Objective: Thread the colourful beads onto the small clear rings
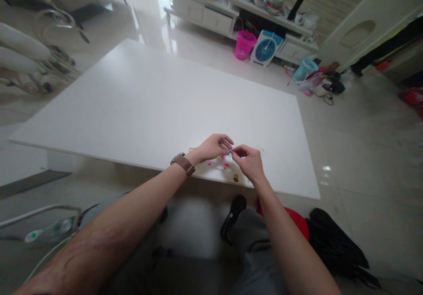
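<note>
Close to the table's near edge, my left hand [214,147] and my right hand [247,159] meet at a tiny blue piece [230,151]. The fingertips of both hands pinch it between them; its kind is too small to make out. Beneath the hands lie small pink and orange pieces [226,166] and what looks like clear plastic, partly covered by my fingers. A small yellow and dark figure [235,177] rests on the table just below my right hand. A brown-strapped watch [183,162] is on my left wrist.
The white table [158,105] stretches away from me. Beyond it stand a pink basket [245,45], a blue and white box fan [265,48] and a low white cabinet [201,15]. Chairs [23,43] are at the left. A red stool [297,222] with a black bag [337,237] is at my right.
</note>
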The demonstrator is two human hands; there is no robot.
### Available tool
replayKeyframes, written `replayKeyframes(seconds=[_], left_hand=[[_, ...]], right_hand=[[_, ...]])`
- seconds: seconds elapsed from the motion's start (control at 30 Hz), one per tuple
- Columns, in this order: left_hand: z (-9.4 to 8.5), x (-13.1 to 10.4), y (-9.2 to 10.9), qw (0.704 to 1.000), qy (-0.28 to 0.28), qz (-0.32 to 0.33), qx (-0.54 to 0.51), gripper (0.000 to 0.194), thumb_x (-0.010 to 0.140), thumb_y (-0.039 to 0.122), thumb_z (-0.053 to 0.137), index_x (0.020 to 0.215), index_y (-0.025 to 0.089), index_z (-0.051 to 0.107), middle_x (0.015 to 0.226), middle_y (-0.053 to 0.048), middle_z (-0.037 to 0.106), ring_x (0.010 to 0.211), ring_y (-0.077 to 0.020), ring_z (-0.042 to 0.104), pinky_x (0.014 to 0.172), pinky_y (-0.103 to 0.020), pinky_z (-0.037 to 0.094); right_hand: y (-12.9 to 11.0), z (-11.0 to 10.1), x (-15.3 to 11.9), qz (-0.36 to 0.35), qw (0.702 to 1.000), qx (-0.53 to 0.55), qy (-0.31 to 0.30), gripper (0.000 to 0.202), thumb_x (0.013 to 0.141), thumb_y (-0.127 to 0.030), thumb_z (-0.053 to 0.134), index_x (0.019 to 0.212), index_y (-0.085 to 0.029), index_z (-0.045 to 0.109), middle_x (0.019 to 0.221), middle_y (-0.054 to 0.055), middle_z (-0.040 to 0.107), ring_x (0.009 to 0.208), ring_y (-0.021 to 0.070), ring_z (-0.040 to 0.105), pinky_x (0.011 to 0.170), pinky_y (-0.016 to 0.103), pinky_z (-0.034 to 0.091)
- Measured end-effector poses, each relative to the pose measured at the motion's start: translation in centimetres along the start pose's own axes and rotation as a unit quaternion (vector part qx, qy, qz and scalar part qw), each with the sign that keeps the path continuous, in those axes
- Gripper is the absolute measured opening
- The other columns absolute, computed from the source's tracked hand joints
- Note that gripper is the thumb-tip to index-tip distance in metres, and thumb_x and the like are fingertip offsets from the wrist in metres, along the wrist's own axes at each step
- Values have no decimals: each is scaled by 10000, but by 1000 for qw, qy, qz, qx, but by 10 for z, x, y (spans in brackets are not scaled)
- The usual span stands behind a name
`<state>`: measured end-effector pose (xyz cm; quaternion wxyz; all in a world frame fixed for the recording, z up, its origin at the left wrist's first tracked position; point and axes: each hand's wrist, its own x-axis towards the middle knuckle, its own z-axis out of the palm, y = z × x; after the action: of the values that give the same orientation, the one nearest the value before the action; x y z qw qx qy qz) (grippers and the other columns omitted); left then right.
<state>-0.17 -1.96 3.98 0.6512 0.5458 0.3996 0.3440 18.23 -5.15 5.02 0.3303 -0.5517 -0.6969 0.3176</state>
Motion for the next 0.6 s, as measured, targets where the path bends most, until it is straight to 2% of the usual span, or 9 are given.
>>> replayKeyframes(seconds=[0.1, 0.23, 0.37, 0.6], left_hand=[[-4, 2, 0, 1000, -9, 14, -17, 289, 705, 11, 720, 974, 107, 675, 839, -68, 738, 839, -155, 692, 787, -290, 546], [-8, 3, -3, 999, -6, 22, -37, 262, 706, 87, 785, 944, 110, 676, 808, -58, 736, 797, -152, 694, 758, -281, 543], [-9, 2, -2, 999, 0, 8, -50, 294, 705, 143, 828, 948, 115, 665, 762, -51, 736, 730, -142, 688, 714, -270, 534], [-13, -2, 5, 999, -6, -5, -36, 317, 690, 179, 860, 936, 113, 671, 694, -53, 737, 660, -141, 683, 666, -259, 530]], right_hand=[[3, 2, 4, 56, 995, 84, 10, 188, 790, -359, 716, 752, -175, 720, 693, 40, 728, 645, 179, 674, 649, 297, 542], [5, 4, 10, 115, 972, 204, 4, 278, 719, -434, 792, 754, -169, 715, 666, 39, 723, 645, 187, 690, 652, 308, 557], [1, 1, 11, 130, 964, 231, -16, 337, 655, -456, 863, 775, -168, 735, 700, 45, 740, 670, 190, 700, 688, 318, 561], [-3, -4, 9, 153, 953, 256, -59, 387, 620, -481, 894, 796, -164, 757, 744, 58, 759, 684, 195, 710, 719, 340, 565]])
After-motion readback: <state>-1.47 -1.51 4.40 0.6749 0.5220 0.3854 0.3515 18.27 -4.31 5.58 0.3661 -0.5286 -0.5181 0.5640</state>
